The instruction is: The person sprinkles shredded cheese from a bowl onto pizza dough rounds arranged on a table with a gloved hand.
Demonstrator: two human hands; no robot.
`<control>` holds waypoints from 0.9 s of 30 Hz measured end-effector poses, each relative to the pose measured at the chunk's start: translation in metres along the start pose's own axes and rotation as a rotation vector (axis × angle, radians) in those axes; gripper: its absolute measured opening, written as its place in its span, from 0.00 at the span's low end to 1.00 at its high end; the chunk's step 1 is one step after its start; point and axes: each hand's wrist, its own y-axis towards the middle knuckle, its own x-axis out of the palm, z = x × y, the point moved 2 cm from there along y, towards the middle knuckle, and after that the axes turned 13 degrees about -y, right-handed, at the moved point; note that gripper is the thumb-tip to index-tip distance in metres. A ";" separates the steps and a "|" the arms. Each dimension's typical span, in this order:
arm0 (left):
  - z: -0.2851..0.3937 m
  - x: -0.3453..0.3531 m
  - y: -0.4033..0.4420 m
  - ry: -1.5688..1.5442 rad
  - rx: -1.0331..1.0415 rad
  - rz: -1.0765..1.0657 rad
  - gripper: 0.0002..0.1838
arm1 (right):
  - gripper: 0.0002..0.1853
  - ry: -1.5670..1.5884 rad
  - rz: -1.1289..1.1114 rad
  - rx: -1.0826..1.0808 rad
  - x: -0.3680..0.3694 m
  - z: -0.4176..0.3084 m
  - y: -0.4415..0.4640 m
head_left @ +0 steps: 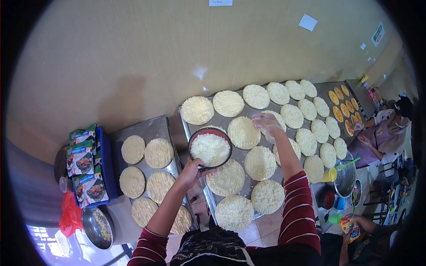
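My left hand [191,172] grips the near edge of a dark-rimmed bowl [230,153] with a reddish inside. White crumbly shreds that look like grated cheese [210,149] fill much of it. Over the large tray, my right hand [267,126] wears a clear plastic glove, its fingers stretched toward the left with nothing plainly visible in them. Below and beside it lie round, pale dough bases [244,133]; many carry a white shredded topping, such as the near base [234,213]. My right hand partly covers a base behind it.
A second metal tray [156,128] with several rounds stands left, beside a blue basket [105,164] of packets and a steel bowl [96,228]. Right are orange-topped rounds [341,111], a yellow cup [329,175], a large bowl [345,179] and two co-workers [384,133].
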 end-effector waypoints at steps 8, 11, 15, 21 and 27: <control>0.014 -0.018 -0.024 -0.001 0.026 0.102 0.30 | 0.07 -0.813 0.222 -0.522 0.027 0.016 0.066; 0.018 -0.024 -0.033 0.002 0.075 0.104 0.31 | 0.07 -0.826 0.181 -0.418 0.036 0.027 0.086; 0.023 -0.027 -0.045 -0.027 0.083 0.163 0.32 | 0.06 -1.048 0.206 -0.527 0.052 -0.014 0.052; 0.020 -0.032 -0.056 0.044 0.147 0.240 0.28 | 0.07 -0.870 0.138 -0.630 0.065 0.006 0.051; 0.019 -0.029 -0.066 0.014 0.139 0.185 0.28 | 0.07 -1.025 0.110 -0.740 0.080 -0.005 0.026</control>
